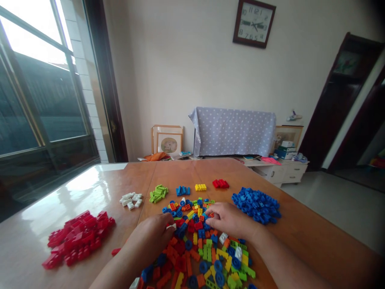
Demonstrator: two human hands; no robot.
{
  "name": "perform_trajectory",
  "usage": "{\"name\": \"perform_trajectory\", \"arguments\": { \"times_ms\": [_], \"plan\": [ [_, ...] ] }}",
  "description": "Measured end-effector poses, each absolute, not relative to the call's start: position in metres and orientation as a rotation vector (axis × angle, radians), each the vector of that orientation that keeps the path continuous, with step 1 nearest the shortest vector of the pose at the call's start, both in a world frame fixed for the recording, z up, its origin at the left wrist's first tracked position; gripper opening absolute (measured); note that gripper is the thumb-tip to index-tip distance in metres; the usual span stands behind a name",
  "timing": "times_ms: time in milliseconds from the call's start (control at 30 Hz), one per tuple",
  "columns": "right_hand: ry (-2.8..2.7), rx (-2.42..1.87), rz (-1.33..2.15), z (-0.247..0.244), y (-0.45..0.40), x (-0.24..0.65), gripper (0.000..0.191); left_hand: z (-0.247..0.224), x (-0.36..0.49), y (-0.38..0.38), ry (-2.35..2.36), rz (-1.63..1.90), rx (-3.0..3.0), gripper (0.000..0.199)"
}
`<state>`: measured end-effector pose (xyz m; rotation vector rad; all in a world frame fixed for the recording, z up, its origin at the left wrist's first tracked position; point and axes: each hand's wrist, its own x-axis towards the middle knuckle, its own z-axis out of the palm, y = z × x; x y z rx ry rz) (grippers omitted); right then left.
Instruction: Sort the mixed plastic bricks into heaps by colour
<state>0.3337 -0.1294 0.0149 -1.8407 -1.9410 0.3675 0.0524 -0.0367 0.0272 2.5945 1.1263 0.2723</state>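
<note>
Both hands are at the mixed pile of colored bricks [205, 253] in the middle of the wooden table. My left hand [159, 230] is at the pile's left side, fingers curled down, with a white brick [171, 226] at its fingertips; whether it grips that brick is unclear. My right hand [224, 216] reaches in from the right, its thumb and fingers apart over the upper part of the pile, with nothing visibly held. Small groups of green [158, 193], blue [183, 190], yellow [200, 187] and red bricks [220, 184] lie beyond the pile.
A red brick heap [80, 237] and some white bricks [131, 200] lie at the left of the table [186, 168]. A large blue heap [256, 204] sits at the right. Behind stand a cloth-covered object [234, 130] and a white cabinet [290, 172].
</note>
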Motion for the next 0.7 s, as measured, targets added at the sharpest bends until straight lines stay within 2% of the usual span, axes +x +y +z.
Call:
{"name": "perform_trajectory", "arguments": {
  "times_ms": [200,367,533,633,700],
  "plan": [
    [-1.901,-1.834,0.318,0.015,-0.130,0.334,0.015,0.035,0.055,-0.040,1.125,0.254,2.580,0.021],
    [-1.591,-1.816,0.395,0.019,-0.130,0.370,0.015,0.040,0.055,-0.043,1.125,0.236,2.585,0.024],
    [-1.161,-1.793,0.039,0.018,-0.134,0.446,0.029,0.037,0.055,-0.041,1.137,0.228,2.562,0.024],
    [-1.057,-2.033,-0.176,0.009,-0.136,0.483,0.041,0.031,0.054,-0.037,1.116,0.253,2.566,0.022],
    [-1.072,-2.129,-0.220,0.003,-0.135,0.494,0.038,0.027,0.054,-0.035,1.105,0.267,2.572,0.022]
  ]
}}
